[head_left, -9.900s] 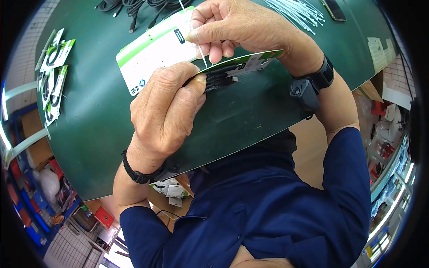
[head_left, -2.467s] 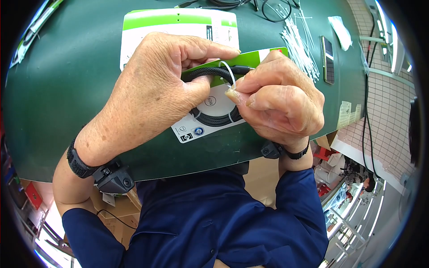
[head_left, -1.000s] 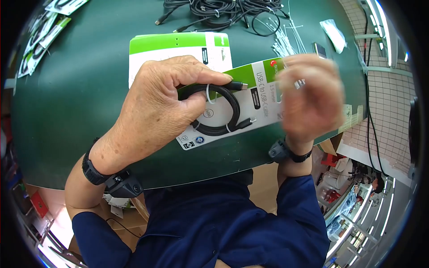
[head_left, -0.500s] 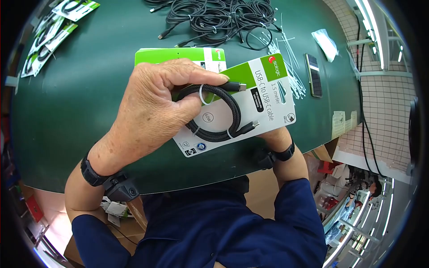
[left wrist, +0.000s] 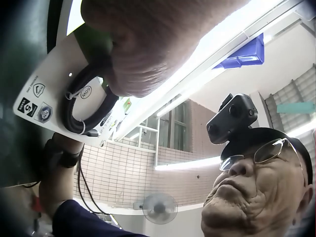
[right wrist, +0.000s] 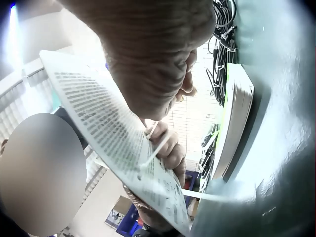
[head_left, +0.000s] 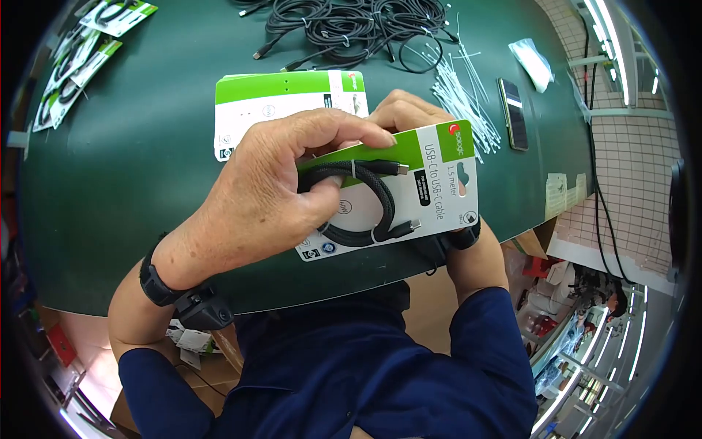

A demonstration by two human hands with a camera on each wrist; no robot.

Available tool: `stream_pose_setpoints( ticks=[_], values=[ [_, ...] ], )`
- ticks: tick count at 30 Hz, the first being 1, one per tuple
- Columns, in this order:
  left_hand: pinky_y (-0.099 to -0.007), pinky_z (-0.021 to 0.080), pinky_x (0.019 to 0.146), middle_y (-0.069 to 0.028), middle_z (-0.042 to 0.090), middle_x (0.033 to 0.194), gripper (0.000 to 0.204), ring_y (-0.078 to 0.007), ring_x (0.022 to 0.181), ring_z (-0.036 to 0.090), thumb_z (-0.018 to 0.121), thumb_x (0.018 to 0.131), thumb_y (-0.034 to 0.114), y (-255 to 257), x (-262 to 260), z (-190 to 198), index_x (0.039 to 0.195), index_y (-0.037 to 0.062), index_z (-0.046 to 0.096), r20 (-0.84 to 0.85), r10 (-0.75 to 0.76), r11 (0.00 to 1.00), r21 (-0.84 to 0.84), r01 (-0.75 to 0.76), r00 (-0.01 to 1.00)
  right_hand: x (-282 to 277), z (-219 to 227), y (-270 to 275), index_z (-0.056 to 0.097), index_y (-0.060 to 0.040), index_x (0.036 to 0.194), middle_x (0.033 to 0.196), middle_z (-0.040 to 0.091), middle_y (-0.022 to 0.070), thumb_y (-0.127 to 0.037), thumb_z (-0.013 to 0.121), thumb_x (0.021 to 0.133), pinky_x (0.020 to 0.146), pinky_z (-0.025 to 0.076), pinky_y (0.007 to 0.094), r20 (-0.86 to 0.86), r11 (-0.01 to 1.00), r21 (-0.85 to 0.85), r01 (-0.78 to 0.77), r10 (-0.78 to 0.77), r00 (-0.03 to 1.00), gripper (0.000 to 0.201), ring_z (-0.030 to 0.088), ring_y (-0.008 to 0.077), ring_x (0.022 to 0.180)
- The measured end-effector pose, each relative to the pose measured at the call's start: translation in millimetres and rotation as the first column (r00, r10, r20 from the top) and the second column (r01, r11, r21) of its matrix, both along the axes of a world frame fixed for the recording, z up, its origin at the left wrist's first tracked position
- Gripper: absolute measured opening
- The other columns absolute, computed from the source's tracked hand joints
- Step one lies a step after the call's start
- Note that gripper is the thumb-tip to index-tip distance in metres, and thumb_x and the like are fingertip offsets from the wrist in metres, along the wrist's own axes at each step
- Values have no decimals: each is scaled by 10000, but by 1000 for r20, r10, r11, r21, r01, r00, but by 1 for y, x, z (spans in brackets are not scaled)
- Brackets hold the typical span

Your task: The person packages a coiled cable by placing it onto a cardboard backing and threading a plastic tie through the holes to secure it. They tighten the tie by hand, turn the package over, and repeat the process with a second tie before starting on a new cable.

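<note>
My left hand [head_left: 263, 183] grips a green and white cable card [head_left: 450, 194], thumb in front and fingers behind. A black braided USB-C cable [head_left: 387, 201] lies coiled on the card's front, with white cable ties [head_left: 354, 169] around it and both plugs pointing right. Behind the card's upper edge is my right hand [head_left: 404, 111], its fingertips hidden in the head view. The right wrist view shows the printed back of the card, with white tie tails [right wrist: 159, 149] sticking out beside the left fingers. There the right hand [right wrist: 158, 64] hangs close over the back; I cannot tell whether it pinches a tie.
A stack of cards [head_left: 241, 121] lies behind the hands. Farther back are coiled black cables [head_left: 344, 33], loose white cable ties [head_left: 468, 110], a phone [head_left: 513, 113] and a plastic bag [head_left: 532, 64]. Carded cables [head_left: 73, 73] lie at the far left.
The right hand, earlier pinching a cable tie at the card's front, has let go and moved round behind the card, now up near its top edge. The card has tilted and shifted slightly down.
</note>
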State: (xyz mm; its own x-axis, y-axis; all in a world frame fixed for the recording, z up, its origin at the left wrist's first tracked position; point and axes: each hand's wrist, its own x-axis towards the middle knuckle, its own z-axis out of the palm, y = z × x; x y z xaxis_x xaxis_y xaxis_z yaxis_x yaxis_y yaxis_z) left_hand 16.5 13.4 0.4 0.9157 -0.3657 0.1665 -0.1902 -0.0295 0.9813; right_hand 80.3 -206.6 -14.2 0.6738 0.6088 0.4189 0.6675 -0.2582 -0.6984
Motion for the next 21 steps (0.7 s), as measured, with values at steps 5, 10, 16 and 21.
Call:
stream_pose_setpoints(
  ticks=[5, 10, 16, 21],
  values=[
    [-302, 558, 938, -76, 728, 1068, 569, -166, 1012, 699, 539, 732, -176, 4, 2, 11, 1245, 7, 702, -29, -68, 992, 103, 70, 997, 6, -14, -6, 655, 7, 853, 744, 579, 52, -228, 804, 836, 560, 454, 262, 168, 999, 1, 46, -45, 985, 279, 581, 145, 627],
    [-305, 562, 882, -89, 713, 1014, 571, -206, 956, 699, 654, 730, -164, 4, 5, 4, 1263, 36, 704, 388, -151, 949, 314, 24, 909, 0, -10, 5, 630, 9, 827, 722, 566, 48, -128, 756, 836, 529, 429, 256, 63, 989, 117, 91, -99, 993, 187, 545, 134, 585],
    [-295, 538, 762, -80, 684, 948, 515, -203, 852, 663, 830, 718, -57, -4, -10, 15, 1213, 60, 750, 315, -111, 917, 397, -24, 943, -4, -17, 8, 621, -3, 816, 706, 549, 48, 28, 670, 751, 527, 417, 266, 57, 992, 104, 76, -82, 995, 87, 523, 127, 584],
    [-292, 503, 679, -60, 647, 872, 451, -175, 775, 628, 856, 697, -52, -4, -11, 15, 1129, 58, 790, 301, -97, 899, 435, -46, 949, -1, -23, 7, 602, -4, 787, 682, 516, 62, 68, 641, 695, 517, 394, 283, 84, 993, 104, 52, -61, 995, 123, 502, 149, 569]
  ],
)
